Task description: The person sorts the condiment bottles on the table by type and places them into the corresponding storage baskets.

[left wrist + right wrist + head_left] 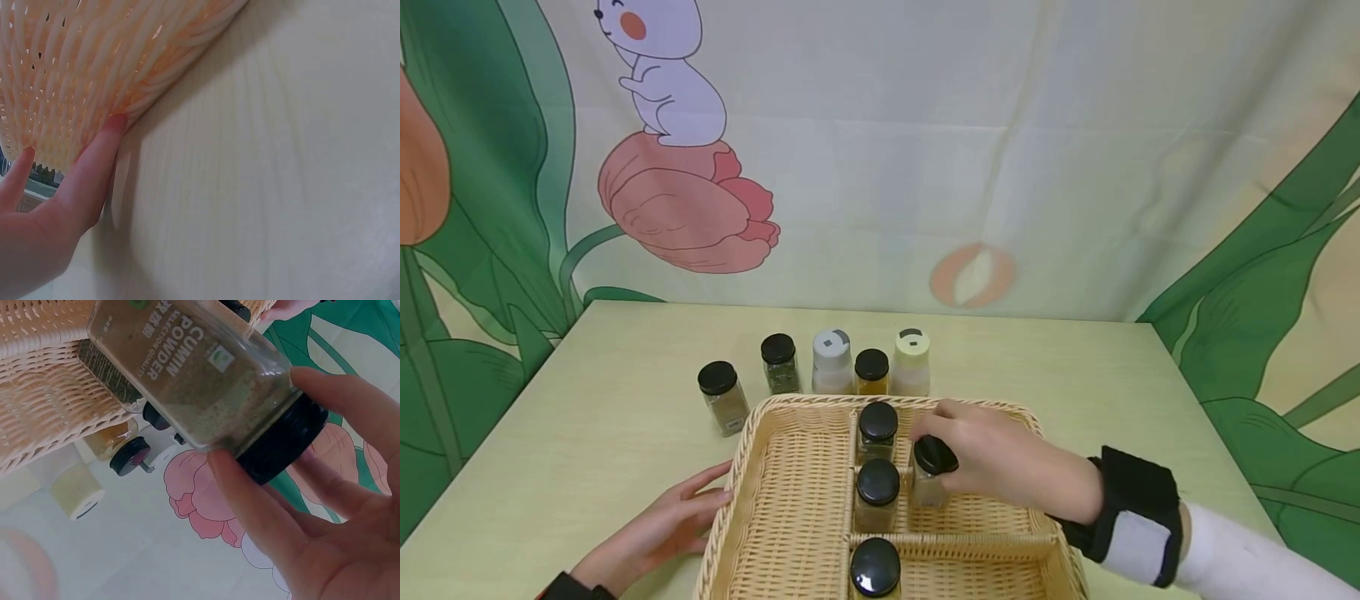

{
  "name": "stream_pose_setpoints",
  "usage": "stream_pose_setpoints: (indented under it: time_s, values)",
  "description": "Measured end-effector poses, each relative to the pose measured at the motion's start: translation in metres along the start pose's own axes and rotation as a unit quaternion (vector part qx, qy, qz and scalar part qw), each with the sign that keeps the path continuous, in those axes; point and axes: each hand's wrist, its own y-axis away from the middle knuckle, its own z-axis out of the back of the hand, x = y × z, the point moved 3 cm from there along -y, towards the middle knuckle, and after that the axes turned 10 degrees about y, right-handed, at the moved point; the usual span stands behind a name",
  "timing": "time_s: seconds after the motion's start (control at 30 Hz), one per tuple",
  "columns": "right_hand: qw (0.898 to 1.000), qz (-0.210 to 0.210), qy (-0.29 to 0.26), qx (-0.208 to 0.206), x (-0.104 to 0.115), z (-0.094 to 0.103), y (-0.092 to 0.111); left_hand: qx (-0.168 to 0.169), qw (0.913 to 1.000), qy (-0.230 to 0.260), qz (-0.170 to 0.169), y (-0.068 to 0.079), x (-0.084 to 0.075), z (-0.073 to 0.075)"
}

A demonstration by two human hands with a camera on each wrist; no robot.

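Cumin powder jar (194, 381), name legible from the right wrist view: black cap, inside the right-hand part of the wicker basket (805, 483), just beside a row of three black-capped jars (877, 492). Whether its base touches the basket floor, cannot tell. Right grip (988, 454) pinches the jar high, digits spread about cap and shoulder; a hold from above likely suits the close neighbours and woven walls, which leave little room lower down.

The row stands along the long divider (852, 521), which probably helps steady it.

Left grip (662, 521): clasping nothing, fingers fairly straight, resting against the basket's left outer wall, presumably bracing it.

Beyond the far rim, on the pale surface (587, 425): a jar of green flakes (782, 375), a white-capped container (832, 362), a yellow-filled jar (872, 372), a pale-yellow-capped container (912, 362). A tan-filled jar (725, 398) sits left of these, apart. Printed curtain (865, 150) behind.
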Motion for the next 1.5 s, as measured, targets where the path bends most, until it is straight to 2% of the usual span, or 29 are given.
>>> stream_pose_setpoints:
  time_s: [0.23, 0.57, 0.93, 1.13, 1.5]
  values:
    - [1.000, 0.003, 0.019, -0.009, 0.001, -0.006, 0.000, 0.000, 1.0000, 0.004, -0.003, 0.000, 0.000, 0.000]
    - [1.000, 0.012, -0.007, -0.013, 0.001, -0.017, 0.000, -0.002, 1.0000, 0.001, 0.001, 0.000, 0.000, 0.000]
    - [0.999, -0.010, -0.038, 0.027, 0.000, -0.026, 0.002, 0.003, 1.0000, 0.003, 0.001, 0.000, 0.000, 0.000]
    - [0.999, -0.011, -0.039, 0.030, 0.000, -0.029, 0.003, 0.006, 1.0000, 0.003, -0.001, 0.001, -0.001, -0.001]
    - [0.998, -0.026, -0.053, 0.034, -0.003, -0.040, 0.003, -0.010, 0.9999, -0.009, 0.006, 0.000, -0.002, -0.002]
